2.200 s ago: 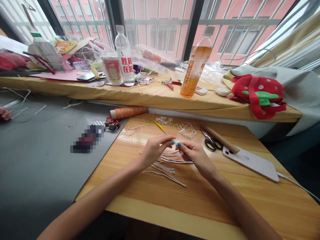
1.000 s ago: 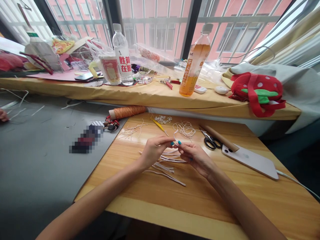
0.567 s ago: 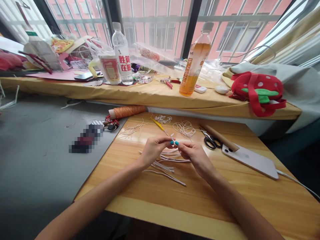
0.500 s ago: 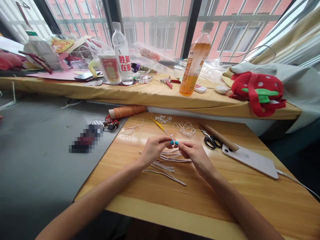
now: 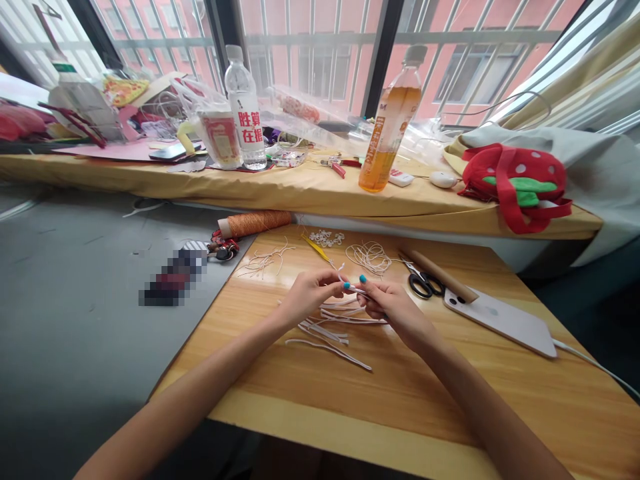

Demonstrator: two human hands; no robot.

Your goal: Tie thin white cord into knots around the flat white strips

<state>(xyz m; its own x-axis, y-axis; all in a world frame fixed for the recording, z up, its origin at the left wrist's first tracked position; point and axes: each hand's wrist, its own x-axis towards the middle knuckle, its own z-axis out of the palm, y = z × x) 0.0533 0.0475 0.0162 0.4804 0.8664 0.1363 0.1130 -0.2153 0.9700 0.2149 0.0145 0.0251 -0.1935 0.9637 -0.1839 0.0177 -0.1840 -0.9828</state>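
Between my two hands runs a thin white cord (image 5: pixel 354 289), its loose end curling up above the left fingertips. My left hand (image 5: pixel 313 293) pinches it between thumb and fingers. My right hand (image 5: pixel 393 307) holds the cord too, its fingers curled under and the thumb raised along it. Below them several pale cords (image 5: pixel 333 352) lie on the wooden table (image 5: pixel 280 413), partly hidden by the hands. Just beyond are yellow tweezers (image 5: pixel 316 249), a loose coil of thin string (image 5: pixel 369 257) and a cluster of small white pieces (image 5: pixel 327 238).
Black-handled scissors (image 5: pixel 423 285) lie to the right, near a brown tube (image 5: pixel 440 275) resting on a white phone (image 5: pixel 505 323) with a cable. An orange thread spool (image 5: pixel 257 223) lies at the table's far left corner. Behind, a cloth-covered ledge (image 5: pixel 300 190) bears bottles and a red bag (image 5: pixel 520 177).
My right hand has shifted slightly right, away from the left fingertips, and its thumb has lifted. A stretch of cord now shows between the hands. The left hand has hardly moved.
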